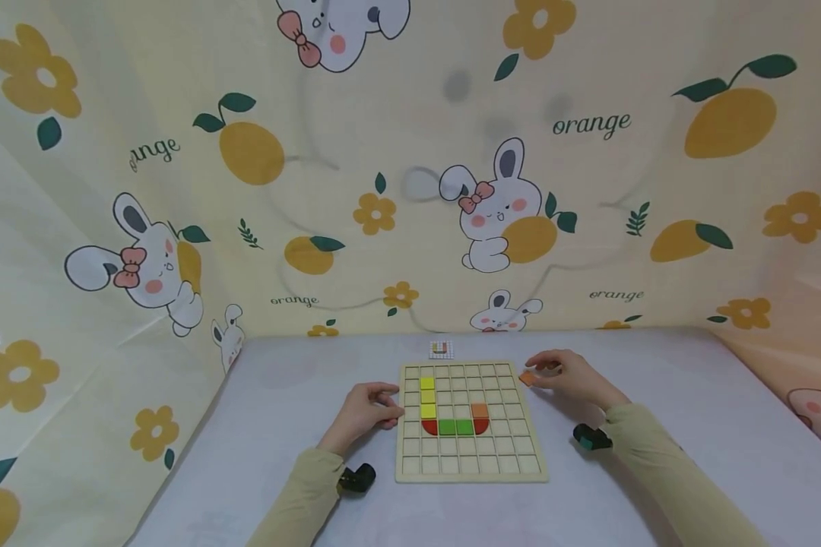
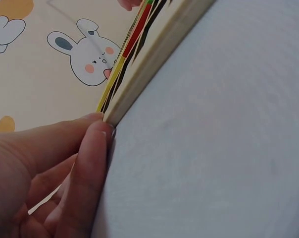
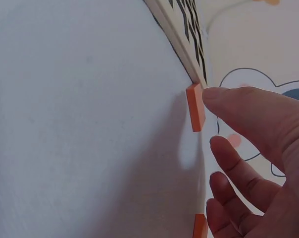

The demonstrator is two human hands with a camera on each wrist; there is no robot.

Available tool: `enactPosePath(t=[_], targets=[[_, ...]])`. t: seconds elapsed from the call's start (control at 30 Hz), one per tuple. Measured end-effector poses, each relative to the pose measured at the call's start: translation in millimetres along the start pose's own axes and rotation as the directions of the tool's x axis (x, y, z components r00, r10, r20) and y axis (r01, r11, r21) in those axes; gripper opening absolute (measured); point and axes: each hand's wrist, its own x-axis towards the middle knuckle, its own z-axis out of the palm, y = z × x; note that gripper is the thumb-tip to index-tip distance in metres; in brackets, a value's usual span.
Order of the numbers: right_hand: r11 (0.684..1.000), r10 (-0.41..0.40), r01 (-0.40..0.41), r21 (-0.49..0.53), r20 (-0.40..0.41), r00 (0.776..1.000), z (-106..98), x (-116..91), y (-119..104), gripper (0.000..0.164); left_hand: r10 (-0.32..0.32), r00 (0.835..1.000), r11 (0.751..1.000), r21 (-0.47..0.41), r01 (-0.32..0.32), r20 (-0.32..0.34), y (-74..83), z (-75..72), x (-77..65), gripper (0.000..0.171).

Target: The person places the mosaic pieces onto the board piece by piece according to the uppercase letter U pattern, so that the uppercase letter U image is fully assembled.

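A square wooden grid board point(image 1: 510, 471) lies on the table, with yellow tiles point(image 1: 427, 396), green tiles point(image 1: 455, 427), red curved tiles point(image 1: 481, 426) and one orange tile point(image 1: 479, 411) in a U shape. My left hand point(image 1: 364, 414) holds the board's left edge; the left wrist view has its fingertips point(image 2: 97, 119) close together at that edge. At the board's upper right, a loose orange tile point(image 3: 195, 106) sits by its edge. The thumb of my right hand point(image 1: 562, 376) touches this tile while the other fingers stay spread apart and off it.
A small pattern card point(image 1: 442, 349) showing a U lies behind the board. Another orange tile point(image 3: 200, 225) rests below the right fingers in the right wrist view. Both wrists carry black devices point(image 1: 591, 437). A printed rabbit-and-orange curtain point(image 1: 383, 167) rises behind the white table point(image 1: 280, 365).
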Motion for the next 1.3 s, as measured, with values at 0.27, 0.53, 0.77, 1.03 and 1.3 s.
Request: enactPosePath(t=[0.27,0.53,0.77,1.03,1.3], targets=[[0.999,-0.010,0.010,-0.035,0.010,1.000,5,3,0,0.031,0.010,1.000,1.000,-0.027,-0.010,0.006,0.1,0.4,1.1,0.049],[0.999,0.010,-0.009,-0.045,0.018,1.000,8,5,-1,0.031,0.003,1.000,0.999,-0.043,-0.003,0.003,2.1,0.0,-1.6,0.049],[0.999,0.025,-0.024,-0.049,0.016,1.000,8,7,4,0.028,0.009,1.000,0.999,-0.033,-0.008,0.010,1.4,-0.9,-0.9,0.048],[0.997,0.067,-0.068,-0.036,-0.030,0.997,5,4,9,0.033,0.001,1.000,1.000,-0.031,-0.001,0.000,1.0,-0.9,1.3,0.048],[0.999,0.003,-0.007,-0.049,-0.071,0.997,-6,0,-4,0.033,0.004,1.000,1.000,-0.020,-0.004,0.002,0.1,0.0,1.6,0.048]])
